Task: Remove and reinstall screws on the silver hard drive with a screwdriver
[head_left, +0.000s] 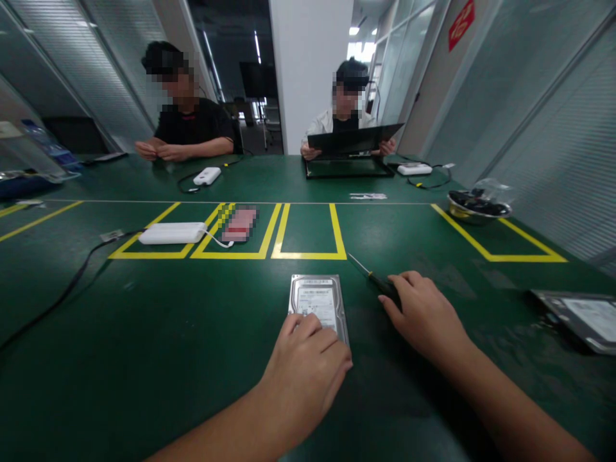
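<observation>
A silver hard drive point(315, 294) with a white label lies flat on the green table in front of me. My left hand point(310, 359) is closed over its near end, fingers curled along the sides, hiding that part. To the right, my right hand point(421, 308) grips the dark handle of a screwdriver point(373, 277) between thumb and fingers. The screwdriver's thin metal shaft points away to the upper left, its tip near a corner of yellow tape. A gap separates the screwdriver from the hard drive.
Farther right lies another drive-like unit point(584, 317). A bowl point(479, 208) of dark parts stands behind it. Left are a white power bank point(172, 233), a phone point(239, 224) and a black cable point(62, 295). Two people sit opposite; one holds a black panel point(353, 140).
</observation>
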### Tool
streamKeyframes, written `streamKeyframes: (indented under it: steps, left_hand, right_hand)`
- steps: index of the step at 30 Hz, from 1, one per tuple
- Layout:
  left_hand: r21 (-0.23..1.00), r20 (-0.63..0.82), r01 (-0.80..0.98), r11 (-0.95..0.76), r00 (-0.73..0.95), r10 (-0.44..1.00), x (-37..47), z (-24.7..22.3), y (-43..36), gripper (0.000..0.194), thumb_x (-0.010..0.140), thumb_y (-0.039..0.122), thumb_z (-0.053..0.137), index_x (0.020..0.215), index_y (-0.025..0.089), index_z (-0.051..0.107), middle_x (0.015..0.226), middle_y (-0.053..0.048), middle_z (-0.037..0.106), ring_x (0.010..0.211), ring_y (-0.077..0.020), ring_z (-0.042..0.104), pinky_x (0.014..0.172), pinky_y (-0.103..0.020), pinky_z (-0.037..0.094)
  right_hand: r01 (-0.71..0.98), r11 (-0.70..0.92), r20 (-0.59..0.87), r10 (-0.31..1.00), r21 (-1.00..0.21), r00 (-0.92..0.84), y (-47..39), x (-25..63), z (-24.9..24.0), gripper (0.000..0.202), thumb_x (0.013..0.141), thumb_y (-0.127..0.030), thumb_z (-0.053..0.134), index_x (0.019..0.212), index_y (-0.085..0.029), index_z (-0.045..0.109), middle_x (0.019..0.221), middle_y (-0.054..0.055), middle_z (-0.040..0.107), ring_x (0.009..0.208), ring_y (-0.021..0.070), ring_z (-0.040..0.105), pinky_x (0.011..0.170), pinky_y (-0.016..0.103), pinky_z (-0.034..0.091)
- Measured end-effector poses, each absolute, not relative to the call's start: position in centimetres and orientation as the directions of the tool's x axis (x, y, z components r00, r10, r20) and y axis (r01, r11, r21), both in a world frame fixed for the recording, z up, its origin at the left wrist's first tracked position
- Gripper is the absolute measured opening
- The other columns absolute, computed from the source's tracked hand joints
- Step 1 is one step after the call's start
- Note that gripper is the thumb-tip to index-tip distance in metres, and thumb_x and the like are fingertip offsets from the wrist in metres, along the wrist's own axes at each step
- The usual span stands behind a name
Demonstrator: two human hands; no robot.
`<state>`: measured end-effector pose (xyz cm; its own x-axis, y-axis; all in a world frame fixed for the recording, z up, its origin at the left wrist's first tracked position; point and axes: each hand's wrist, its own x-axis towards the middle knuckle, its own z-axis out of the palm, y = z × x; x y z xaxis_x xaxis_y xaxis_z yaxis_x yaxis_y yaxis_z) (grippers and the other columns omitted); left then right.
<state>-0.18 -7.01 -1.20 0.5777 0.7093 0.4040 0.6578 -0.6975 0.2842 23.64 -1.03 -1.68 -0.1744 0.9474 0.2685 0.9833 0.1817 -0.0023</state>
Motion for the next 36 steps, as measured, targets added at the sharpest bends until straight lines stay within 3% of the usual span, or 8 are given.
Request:
streamKeyframes:
  steps: [7, 14, 17, 20, 22, 24, 28, 36]
  left_hand:
    - [0.293, 0.437, 0.649, -0.703, 0.563, 0.702, -0.3, -1.3, -6.9, 0.006, 0.09, 0.021, 0.065, 0.084, 0.02, 0.063, 0.077, 0.001, 0.063, 0.081, -0.0204, 0.049, 0.077, -0.037, 0.029]
    - [0.274, 0.428, 0.65, -0.709, 0.578, 0.695, -0.4, -1.4, -6.9, 0.007, 0.089, 0.023, 0.066, 0.083, 0.02, 0.063, 0.077, 0.0, 0.064, 0.08, -0.0201, 0.049, 0.076, -0.037, 0.029]
    - [0.275, 0.429, 0.646, -0.713, 0.581, 0.692, -0.5, -1.3, -7.0, 0.007, 0.089, 0.023, 0.065, 0.083, 0.02, 0.064, 0.077, 0.0, 0.064, 0.081, -0.0199, 0.049, 0.076, -0.037, 0.029]
    - [0.283, 0.438, 0.632, -0.722, 0.585, 0.683, -0.7, -1.4, -7.0, 0.008, 0.09, 0.022, 0.063, 0.082, 0.02, 0.065, 0.076, 0.0, 0.064, 0.08, -0.0197, 0.048, 0.076, -0.037, 0.029]
    - [0.279, 0.456, 0.618, -0.735, 0.588, 0.668, -0.8, -1.4, -7.0, 0.008, 0.089, 0.021, 0.063, 0.083, 0.02, 0.066, 0.076, -0.001, 0.064, 0.079, -0.0194, 0.048, 0.075, -0.037, 0.029]
    - [0.264, 0.475, 0.6, -0.755, 0.6, 0.643, -1.0, -1.4, -6.9, 0.007, 0.089, 0.019, 0.062, 0.083, 0.021, 0.067, 0.075, 0.0, 0.063, 0.079, -0.0191, 0.048, 0.075, -0.037, 0.029]
    - [0.194, 0.483, 0.556, -0.808, 0.663, 0.572, -1.6, -1.2, -6.5, 0.008, 0.09, 0.019, 0.062, 0.086, 0.022, 0.068, 0.073, 0.001, 0.063, 0.08, -0.0186, 0.049, 0.076, -0.037, 0.029]
    - [0.113, 0.507, 0.509, -0.853, 0.709, 0.49, -2.0, -1.1, -6.0, 0.01, 0.093, 0.02, 0.059, 0.088, 0.021, 0.067, 0.073, 0.002, 0.062, 0.079, -0.0181, 0.048, 0.077, -0.038, 0.029]
  right_hand:
    - [0.984, 0.159, 0.262, 0.956, -0.079, -0.133, -0.7, 23.8, -2.1, 0.014, 0.09, -0.022, 0.056, 0.1, -0.015, 0.064, 0.094, 0.013, 0.06, 0.083, 0.0269, 0.057, 0.063, 0.035, 0.043]
    - [0.912, 0.216, 0.452, 0.891, -0.348, -0.038, -0.2, 24.3, -0.9, 0.025, 0.092, -0.032, 0.052, 0.108, -0.015, 0.063, 0.098, 0.009, 0.06, 0.08, 0.0199, 0.057, 0.07, 0.033, 0.046]
    - [0.661, 0.239, 0.422, 0.898, -0.711, 0.129, -0.4, 24.4, 0.2, 0.036, 0.091, -0.043, 0.06, 0.114, -0.016, 0.063, 0.081, 0.005, 0.059, 0.064, 0.0152, 0.052, 0.057, 0.028, 0.042]
    - [0.164, 0.262, 0.292, 0.935, -0.951, 0.2, -0.6, 24.2, 1.1, 0.039, 0.085, -0.044, 0.07, 0.112, -0.018, 0.063, 0.074, 0.001, 0.056, 0.066, 0.0131, 0.052, 0.059, 0.024, 0.043]
    - [-0.076, 0.275, 0.256, 0.946, -0.958, 0.198, -0.7, 23.9, 1.4, 0.035, 0.086, -0.045, 0.069, 0.107, -0.019, 0.062, 0.074, 0.001, 0.055, 0.067, 0.0115, 0.052, 0.061, 0.022, 0.045]
    - [-0.176, 0.276, 0.244, 0.953, -0.945, 0.181, -0.9, 23.6, 1.6, 0.031, 0.089, -0.047, 0.066, 0.102, -0.02, 0.058, 0.082, 0.002, 0.058, 0.065, 0.0102, 0.05, 0.059, 0.022, 0.045]
    - [-0.167, 0.255, 0.234, 0.963, -0.952, 0.136, -1.5, 22.9, 1.8, 0.029, 0.093, -0.048, 0.059, 0.102, -0.022, 0.052, 0.103, 0.005, 0.064, 0.062, 0.0098, 0.048, 0.056, 0.023, 0.045]
    - [-0.152, 0.244, 0.233, 0.969, -0.958, 0.084, -2.6, 22.3, 2.5, 0.043, 0.09, -0.039, 0.066, 0.127, -0.025, 0.049, 0.108, 0.006, 0.061, 0.068, 0.011, 0.054, 0.062, 0.026, 0.051]
